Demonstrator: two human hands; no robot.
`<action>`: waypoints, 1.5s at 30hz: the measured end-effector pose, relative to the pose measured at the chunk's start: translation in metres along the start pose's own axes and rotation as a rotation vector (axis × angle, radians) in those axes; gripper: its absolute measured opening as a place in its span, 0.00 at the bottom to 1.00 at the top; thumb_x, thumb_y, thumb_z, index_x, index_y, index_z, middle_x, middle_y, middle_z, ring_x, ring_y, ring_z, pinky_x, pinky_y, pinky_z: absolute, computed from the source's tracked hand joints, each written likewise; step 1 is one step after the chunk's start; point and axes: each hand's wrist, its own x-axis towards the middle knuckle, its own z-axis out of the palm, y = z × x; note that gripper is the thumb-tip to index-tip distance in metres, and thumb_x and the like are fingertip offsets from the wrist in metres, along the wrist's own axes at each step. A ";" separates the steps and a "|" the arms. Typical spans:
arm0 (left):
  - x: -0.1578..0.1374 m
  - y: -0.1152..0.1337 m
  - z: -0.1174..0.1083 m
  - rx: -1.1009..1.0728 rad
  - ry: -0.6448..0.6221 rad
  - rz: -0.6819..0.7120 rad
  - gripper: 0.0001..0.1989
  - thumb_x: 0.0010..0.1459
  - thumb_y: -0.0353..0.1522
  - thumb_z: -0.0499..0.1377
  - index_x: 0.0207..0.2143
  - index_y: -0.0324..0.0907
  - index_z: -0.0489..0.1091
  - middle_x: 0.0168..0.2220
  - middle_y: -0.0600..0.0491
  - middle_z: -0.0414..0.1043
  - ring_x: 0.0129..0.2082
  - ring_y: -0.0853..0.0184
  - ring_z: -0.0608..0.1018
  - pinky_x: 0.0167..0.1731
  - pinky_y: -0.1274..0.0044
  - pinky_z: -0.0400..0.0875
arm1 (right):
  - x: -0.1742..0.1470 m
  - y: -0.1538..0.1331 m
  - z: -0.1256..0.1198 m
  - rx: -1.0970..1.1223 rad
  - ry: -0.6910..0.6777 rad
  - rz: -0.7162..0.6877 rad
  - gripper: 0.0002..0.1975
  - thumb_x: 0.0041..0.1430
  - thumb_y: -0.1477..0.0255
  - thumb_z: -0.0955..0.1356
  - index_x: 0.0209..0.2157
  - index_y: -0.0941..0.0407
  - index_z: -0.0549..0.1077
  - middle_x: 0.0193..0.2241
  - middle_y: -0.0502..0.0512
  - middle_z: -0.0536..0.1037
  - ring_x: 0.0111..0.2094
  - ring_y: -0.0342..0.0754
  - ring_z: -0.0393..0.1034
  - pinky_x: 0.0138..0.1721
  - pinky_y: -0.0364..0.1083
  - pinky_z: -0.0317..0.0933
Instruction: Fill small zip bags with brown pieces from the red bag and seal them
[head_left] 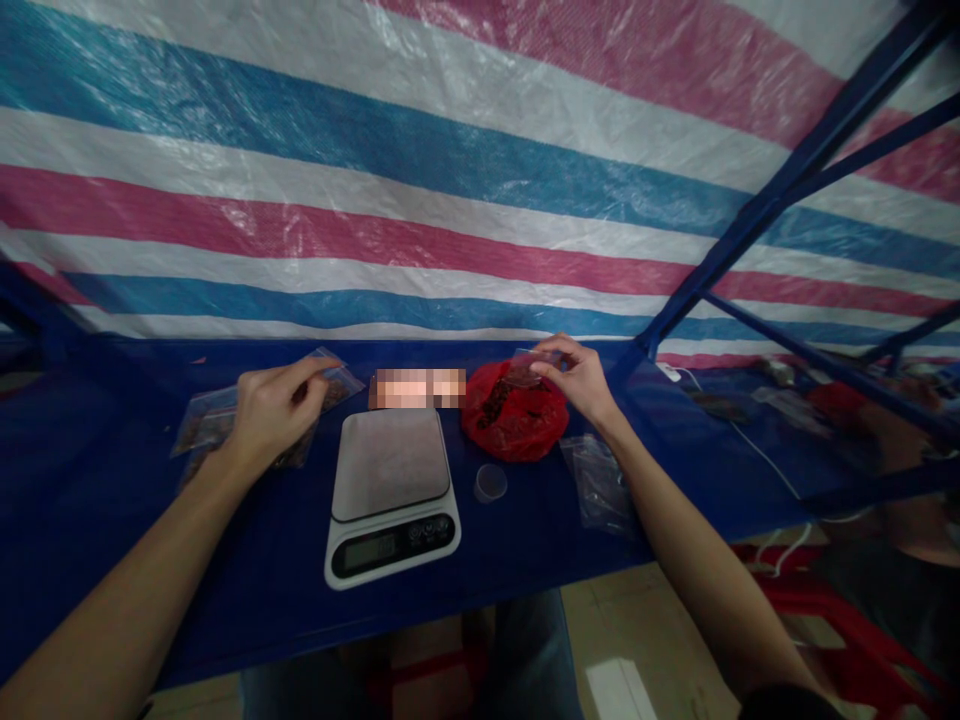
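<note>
My left hand (271, 412) is closed, its fingertips pinching the top of a small clear zip bag (341, 386) with brown bits inside. More filled zip bags (204, 420) lie beneath and beside that hand. Over the red plastic bag (517, 440), which stands open with dark brown bits in it, my right hand (576, 372) pinches a small clear plastic thing (523, 366); whether it is a bag or a cup I cannot tell. Between the hands sits a white kitchen scale (391, 470), its metal plate bare. A small clear round cup (490, 483) is to the scale's right.
Flat clear zip bags (600, 485) lie below my right wrist on the blue table (525, 560). A blurred-out patch (418, 388) is behind the scale. Blue metal bars (720, 260) and a striped sheet (375, 200) rise behind. Another person's arm (896, 430) shows at right.
</note>
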 end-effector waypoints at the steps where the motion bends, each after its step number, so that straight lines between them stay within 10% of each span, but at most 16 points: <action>1: 0.000 -0.001 0.001 -0.001 0.001 0.000 0.15 0.65 0.33 0.53 0.40 0.44 0.82 0.26 0.56 0.81 0.21 0.69 0.77 0.29 0.77 0.69 | 0.000 0.001 0.001 -0.009 -0.021 0.003 0.20 0.50 0.48 0.80 0.30 0.50 0.83 0.33 0.55 0.82 0.35 0.54 0.73 0.41 0.52 0.67; 34: 0.002 -0.004 0.001 0.043 -0.031 -0.048 0.18 0.64 0.35 0.51 0.41 0.44 0.82 0.33 0.51 0.85 0.27 0.65 0.82 0.33 0.77 0.72 | -0.001 -0.004 -0.016 -0.003 0.541 0.026 0.21 0.62 0.47 0.71 0.39 0.51 0.76 0.39 0.59 0.85 0.45 0.60 0.81 0.51 0.56 0.72; 41: 0.000 -0.015 0.001 0.100 0.014 -0.070 0.19 0.64 0.34 0.51 0.42 0.42 0.82 0.34 0.49 0.85 0.27 0.63 0.82 0.33 0.76 0.70 | -0.061 -0.037 -0.049 -0.041 0.439 -0.009 0.13 0.64 0.58 0.73 0.37 0.51 0.71 0.40 0.57 0.87 0.48 0.58 0.83 0.54 0.56 0.72; 45: 0.000 -0.018 0.006 0.102 0.033 -0.056 0.20 0.65 0.34 0.50 0.43 0.43 0.82 0.34 0.48 0.85 0.30 0.60 0.84 0.34 0.74 0.71 | -0.138 -0.045 -0.067 -0.233 0.123 -0.028 0.04 0.69 0.69 0.68 0.38 0.51 0.76 0.49 0.57 0.86 0.55 0.58 0.79 0.60 0.58 0.68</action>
